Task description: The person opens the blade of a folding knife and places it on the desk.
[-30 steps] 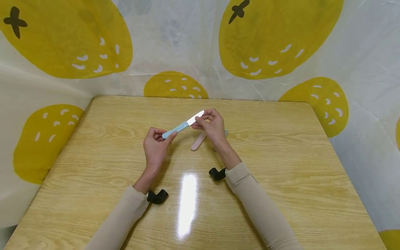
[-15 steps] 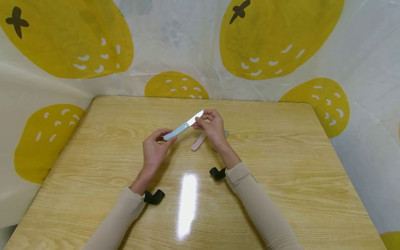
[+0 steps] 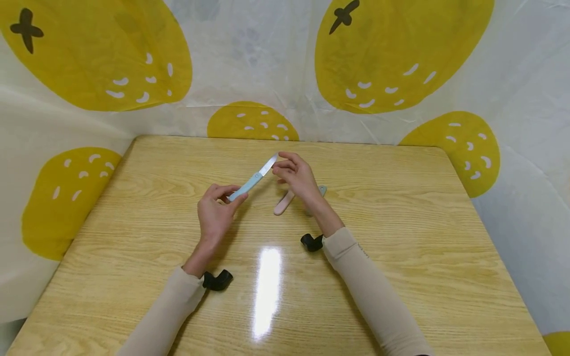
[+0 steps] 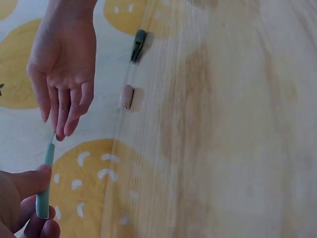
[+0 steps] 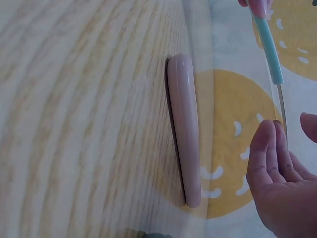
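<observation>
A folding knife [image 3: 247, 186] with a light blue handle and a silver blade is unfolded and held above the table. My left hand [image 3: 214, 215] pinches the handle's rear end between thumb and fingers, as the left wrist view also shows at the handle [image 4: 45, 183]. At the blade tip is my right hand [image 3: 303, 179], its fingers loosely bent and the thumb apart from them. In the right wrist view the blade [image 5: 283, 106] runs down beside the right fingertips. Beneath the right hand lies a pink handle-shaped piece [image 5: 183, 129], partly hidden in the head view.
A grey-green piece [image 3: 322, 190] lies on the wooden table [image 3: 401, 222], mostly covered by the right forearm in the head view. Black wrist-worn pieces [image 3: 218, 280] stick out from both sleeves. A white curtain with yellow fruit prints [image 3: 249, 121] borders the table's back.
The right thumb and fingers have come off the blade and spread apart. My left hand has shifted slightly left with the knife, which now points more steeply upward in the head view.
</observation>
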Motion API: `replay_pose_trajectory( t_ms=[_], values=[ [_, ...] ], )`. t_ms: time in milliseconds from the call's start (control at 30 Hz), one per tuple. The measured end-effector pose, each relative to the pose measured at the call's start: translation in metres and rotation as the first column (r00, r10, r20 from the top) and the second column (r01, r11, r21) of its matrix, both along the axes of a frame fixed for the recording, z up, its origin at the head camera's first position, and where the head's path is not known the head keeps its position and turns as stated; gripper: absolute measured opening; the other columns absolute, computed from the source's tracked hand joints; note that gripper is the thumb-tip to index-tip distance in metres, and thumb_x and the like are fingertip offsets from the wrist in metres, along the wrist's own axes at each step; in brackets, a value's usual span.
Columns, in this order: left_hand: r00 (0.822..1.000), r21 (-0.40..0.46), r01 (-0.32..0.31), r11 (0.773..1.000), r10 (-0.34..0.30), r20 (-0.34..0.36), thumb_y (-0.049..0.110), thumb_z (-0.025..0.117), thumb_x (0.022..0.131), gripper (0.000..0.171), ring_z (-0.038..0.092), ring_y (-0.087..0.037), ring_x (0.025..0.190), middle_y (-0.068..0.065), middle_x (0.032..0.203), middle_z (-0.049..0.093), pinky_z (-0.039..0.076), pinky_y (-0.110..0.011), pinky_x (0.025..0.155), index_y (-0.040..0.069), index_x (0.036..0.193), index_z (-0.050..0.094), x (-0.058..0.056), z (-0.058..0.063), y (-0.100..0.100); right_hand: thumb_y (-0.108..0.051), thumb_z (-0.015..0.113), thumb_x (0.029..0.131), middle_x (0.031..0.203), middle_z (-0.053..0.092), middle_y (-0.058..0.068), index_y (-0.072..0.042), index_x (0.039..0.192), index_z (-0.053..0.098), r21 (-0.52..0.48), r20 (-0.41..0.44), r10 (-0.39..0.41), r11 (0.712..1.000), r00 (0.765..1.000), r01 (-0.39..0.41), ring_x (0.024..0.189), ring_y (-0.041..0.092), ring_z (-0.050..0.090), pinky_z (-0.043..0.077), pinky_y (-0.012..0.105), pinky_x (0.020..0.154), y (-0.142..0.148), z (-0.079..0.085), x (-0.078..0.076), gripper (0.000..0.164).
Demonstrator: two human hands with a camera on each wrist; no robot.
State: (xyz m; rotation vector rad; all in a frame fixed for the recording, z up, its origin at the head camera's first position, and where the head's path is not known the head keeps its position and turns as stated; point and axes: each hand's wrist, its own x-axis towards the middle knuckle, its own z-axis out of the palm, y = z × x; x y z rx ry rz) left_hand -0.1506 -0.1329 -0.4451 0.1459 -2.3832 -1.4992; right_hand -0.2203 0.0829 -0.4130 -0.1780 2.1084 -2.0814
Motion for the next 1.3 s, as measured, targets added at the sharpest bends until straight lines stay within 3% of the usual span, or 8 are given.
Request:
replay_pose_trajectory(
  t_ms=[233,533,833,1033,1300],
  values=[
    [1.000,-0.009,-0.011,1.000,0.011,0.024,0.022,0.091,0.082,0.028,0.055,-0.016,0.077,-0.018,0.090,0.065,0.039,-0.017,0.061,0.010,0.106,0.083,0.002,0.001,-0.003,-0.010,0.062,0.104,0.134,0.064,0.022,-0.007,0.153,0.049,0.056,0.004,0.045,0.997,0.999,-0.045,0.124,0.036,0.064,0.052,0.058,0.106,-0.002,0.000,-0.007,0.051],
    [0.996,-0.051,-0.034,0.998,0.038,0.083,0.021,0.090,0.083,0.028,0.061,-0.021,0.085,-0.013,0.096,0.070,0.040,-0.020,0.063,0.009,0.106,0.081,0.002,0.003,-0.006,-0.012,0.060,0.106,0.137,0.061,0.025,-0.002,0.152,0.050,0.065,0.064,0.095,0.993,0.993,-0.099,0.132,0.044,0.058,0.051,0.055,0.109,-0.006,-0.002,-0.018,0.048],
    [0.989,-0.105,-0.013,0.994,0.028,0.149,0.021,0.086,0.087,0.025,0.063,-0.023,0.085,-0.012,0.098,0.073,0.043,-0.024,0.066,0.009,0.107,0.077,0.004,-0.001,-0.009,-0.018,0.061,0.106,0.135,0.060,0.023,-0.002,0.151,0.051,0.163,0.071,0.146,0.974,0.987,-0.156,0.129,0.042,0.061,0.055,0.051,0.106,-0.013,-0.006,-0.024,0.049],
    [0.982,-0.137,0.011,0.990,0.016,0.189,0.025,0.084,0.086,0.023,0.062,-0.021,0.078,-0.011,0.093,0.074,0.045,-0.031,0.067,0.011,0.103,0.076,0.005,-0.001,-0.009,-0.020,0.059,0.107,0.144,0.061,0.021,-0.002,0.153,0.049,0.218,0.081,0.185,0.956,0.979,-0.198,0.132,0.039,0.061,0.056,0.049,0.105,-0.016,-0.006,-0.027,0.050],
    [0.977,-0.218,0.036,0.975,0.012,0.215,0.029,0.087,0.084,0.024,0.063,-0.022,0.077,-0.009,0.089,0.073,0.044,-0.030,0.066,0.012,0.098,0.077,0.004,-0.002,-0.011,-0.020,0.058,0.108,0.152,0.057,0.018,-0.001,0.151,0.051,0.245,0.132,0.201,0.942,0.971,-0.228,0.133,0.032,0.062,0.056,0.044,0.106,-0.024,-0.008,-0.033,0.048]
  ],
)
